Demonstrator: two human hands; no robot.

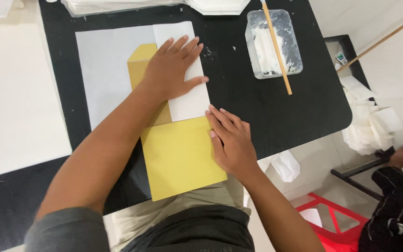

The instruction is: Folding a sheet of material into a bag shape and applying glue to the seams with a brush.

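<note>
Yellow envelope (178, 158), matte card stock, rectangular with an angled flap end, lies lengthwise on the black tabletop (257, 107), its lower corner overhanging the near edge above the person's lap. Farthest left, a pale grey paper sheet (103, 70), smooth and flat, lies beneath the envelope's upper part. Next, the left hand (171, 70) lies palm down, fingers spread and flat, pressing a white paper strip (190, 100) onto the envelope's upper part; it grips nothing. The strip is a smooth rectangle, running up past the fingertips. The right hand (232, 140) rests flat beside it, fingers together and extended, fingertips at the strip's lower corner and the envelope's right edge; nothing is clamped.

Further right, well apart from the hands, a clear plastic tub (274, 44) holds white paste, with a wooden stick (276, 46) lying diagonally across it. Beyond the table's right edge, crumpled white paper (371, 128) is heaped. A red plastic stool (332, 224) stands on the floor below.
</note>
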